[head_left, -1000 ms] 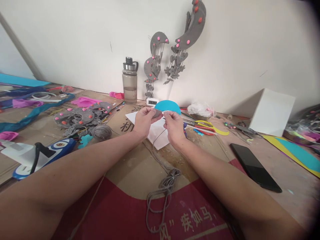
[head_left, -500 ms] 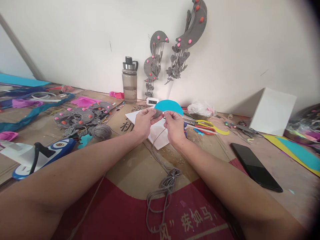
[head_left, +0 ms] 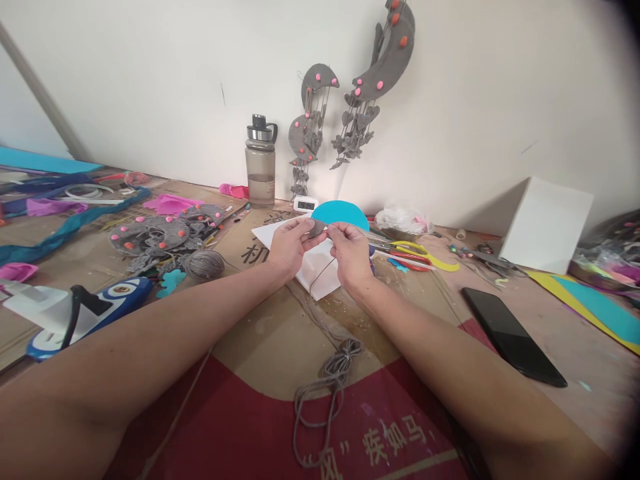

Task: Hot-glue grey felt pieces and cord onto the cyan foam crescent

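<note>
Pinching a small grey piece point(head_left: 317, 229) between thumb and fingers, the left hand point(head_left: 290, 247) is raised over a white sheet point(head_left: 320, 287), close beside the right hand point(head_left: 353, 257). The right thumb and forefinger are pressed together at the piece's right edge; whatever sits between those fingertips is too small to make out. Much of the piece is covered by the left fingers, so its full outline does not show.

A grey cord point(head_left: 334, 373) lies in loose loops on the cardboard point(head_left: 270, 360), and one strand rises across the sheet until it disappears behind the right fingers. Whether it joins the grey piece cannot be told. The hands also cover the middle of the sheet and the lower part of a blue disc point(head_left: 341, 212) behind them.

Near the right hand, scissors with yellow handles point(head_left: 425, 253) overlap a red-handled tool point(head_left: 413, 265), its far end lost among the clutter. The digits on a small white timer point(head_left: 305, 204) are too blurred to read. A blue-and-white device point(head_left: 90, 317) at the left is partly hidden by the left forearm. On the wall, the larger grey crescent point(head_left: 387, 63) is cut off by the top edge. Grey dotted pieces point(head_left: 153, 233) lie heaped beside a yarn ball point(head_left: 204, 265), too tangled to count.
</note>
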`<state>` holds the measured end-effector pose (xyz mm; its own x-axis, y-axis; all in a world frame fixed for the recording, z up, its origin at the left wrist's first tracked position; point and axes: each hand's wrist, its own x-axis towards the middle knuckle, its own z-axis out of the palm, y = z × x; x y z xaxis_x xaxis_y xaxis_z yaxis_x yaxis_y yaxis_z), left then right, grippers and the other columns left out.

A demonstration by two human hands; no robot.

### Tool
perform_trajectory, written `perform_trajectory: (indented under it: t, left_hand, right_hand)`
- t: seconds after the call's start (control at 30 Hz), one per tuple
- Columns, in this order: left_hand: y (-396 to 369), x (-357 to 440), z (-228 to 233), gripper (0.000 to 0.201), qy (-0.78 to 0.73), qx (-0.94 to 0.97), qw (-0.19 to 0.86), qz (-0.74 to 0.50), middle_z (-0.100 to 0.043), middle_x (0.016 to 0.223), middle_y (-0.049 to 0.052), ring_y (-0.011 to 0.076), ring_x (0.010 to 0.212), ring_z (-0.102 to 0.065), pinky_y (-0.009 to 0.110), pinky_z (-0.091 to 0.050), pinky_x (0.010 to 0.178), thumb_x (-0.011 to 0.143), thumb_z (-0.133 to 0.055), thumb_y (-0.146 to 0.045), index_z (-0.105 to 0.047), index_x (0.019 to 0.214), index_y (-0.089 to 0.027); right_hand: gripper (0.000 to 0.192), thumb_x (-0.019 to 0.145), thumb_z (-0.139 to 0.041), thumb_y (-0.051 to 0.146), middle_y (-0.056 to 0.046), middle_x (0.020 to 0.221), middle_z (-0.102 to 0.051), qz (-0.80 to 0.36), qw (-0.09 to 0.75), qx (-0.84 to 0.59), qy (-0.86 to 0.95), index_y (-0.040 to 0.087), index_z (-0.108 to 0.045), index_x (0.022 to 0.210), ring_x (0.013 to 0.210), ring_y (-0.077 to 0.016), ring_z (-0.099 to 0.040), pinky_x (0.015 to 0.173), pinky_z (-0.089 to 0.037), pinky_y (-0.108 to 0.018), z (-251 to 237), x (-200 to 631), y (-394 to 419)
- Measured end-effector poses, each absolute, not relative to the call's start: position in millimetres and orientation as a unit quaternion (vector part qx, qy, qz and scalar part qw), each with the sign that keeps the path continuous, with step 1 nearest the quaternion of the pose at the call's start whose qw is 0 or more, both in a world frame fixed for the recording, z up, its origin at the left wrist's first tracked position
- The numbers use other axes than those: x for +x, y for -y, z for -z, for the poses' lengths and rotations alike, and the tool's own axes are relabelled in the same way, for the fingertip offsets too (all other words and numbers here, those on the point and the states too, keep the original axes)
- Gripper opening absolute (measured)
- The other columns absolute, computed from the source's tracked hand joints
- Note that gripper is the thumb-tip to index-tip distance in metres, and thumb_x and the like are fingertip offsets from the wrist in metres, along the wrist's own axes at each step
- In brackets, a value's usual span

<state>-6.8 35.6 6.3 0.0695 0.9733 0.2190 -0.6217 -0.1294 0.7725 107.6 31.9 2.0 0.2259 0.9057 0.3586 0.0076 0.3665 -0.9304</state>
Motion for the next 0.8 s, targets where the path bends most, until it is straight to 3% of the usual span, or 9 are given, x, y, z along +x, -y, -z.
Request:
perform_trajectory:
  t: [0.3,0.53,0.67,0.8]
  left_hand:
    - [-42,-10,-4,0.009,-0.222,0.395,0.639,-0.621,-0.066,0.076,0.003,0.0108,0.073,-0.065,0.032,-0.057,0.086,0.074,-0.067,-0.017,-0.06,0.073,-0.012]
    - [-40,-5,-3,0.027,-0.238,0.414,0.598,-0.643,-0.062,0.071,-0.001,0.0119,0.068,-0.065,0.037,-0.058,0.078,0.07,-0.074,-0.021,-0.049,0.079,-0.015]
    - [-38,-2,-3,0.037,-0.24,0.46,0.551,-0.653,-0.064,0.083,0.001,0.0131,0.077,-0.065,0.037,-0.058,0.079,0.063,-0.079,-0.019,-0.051,0.087,-0.015]
    - [-36,1,-2,0.046,-0.3,0.5,0.489,-0.649,-0.063,0.089,0.002,0.0129,0.076,-0.063,0.032,-0.059,0.069,0.057,-0.084,-0.02,-0.052,0.089,-0.015]
  right_hand:
    - [0.018,0.068,-0.062,0.034,0.005,0.063,-0.054,-0.394,0.649,-0.433,0.486,0.017,-0.059,0.073,0.054,-0.007,-0.039,0.051,-0.031,-0.022,-9,105,-26]
    - [0.017,0.067,-0.059,0.034,0.004,0.064,-0.056,-0.391,0.651,-0.455,0.465,0.018,-0.056,0.072,0.052,-0.007,-0.038,0.049,-0.031,-0.022,-9,103,-26]
    - [0.015,0.069,-0.058,0.034,0.005,0.062,-0.049,-0.348,0.669,-0.455,0.473,0.02,-0.052,0.07,0.056,-0.0092,-0.041,0.054,-0.037,-0.024,-5,105,-30]
    - [0.015,0.073,-0.057,0.033,0.005,0.063,-0.046,-0.283,0.663,-0.451,0.526,0.02,-0.051,0.068,0.06,-0.0103,-0.041,0.058,-0.039,-0.025,-4,104,-28]
